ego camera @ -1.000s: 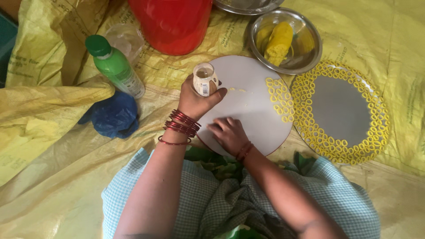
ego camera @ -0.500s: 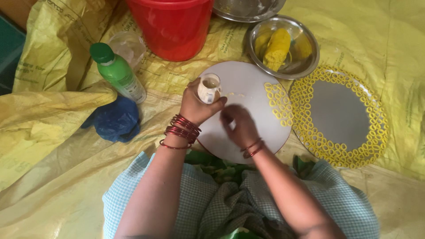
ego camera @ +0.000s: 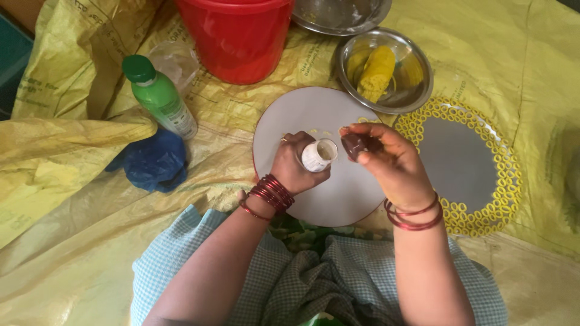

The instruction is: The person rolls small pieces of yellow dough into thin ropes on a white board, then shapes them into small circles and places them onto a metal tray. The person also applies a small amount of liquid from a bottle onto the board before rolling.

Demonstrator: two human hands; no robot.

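Note:
My left hand [ego camera: 294,167] grips a small white open bottle [ego camera: 318,156], tilted with its mouth toward the right, over a round grey plate [ego camera: 314,115]. My right hand [ego camera: 386,160] is raised beside it and pinches a small dark brown cap [ego camera: 354,145] between thumb and fingers. A few small yellow rings [ego camera: 320,131] lie on the plate just beyond the bottle. Both wrists wear red bangles.
A second grey plate [ego camera: 453,160] edged with yellow rings lies to the right. A steel bowl [ego camera: 417,75] holding yellow dough sits behind, beside a red bucket [ego camera: 238,36]. A green bottle [ego camera: 160,96] and a blue bag [ego camera: 154,160] lie left on yellow sheeting.
My right hand has lifted off the plate and come up beside the bottle with the dark cap in its fingers. The left hand with the bottle has drawn closer to me.

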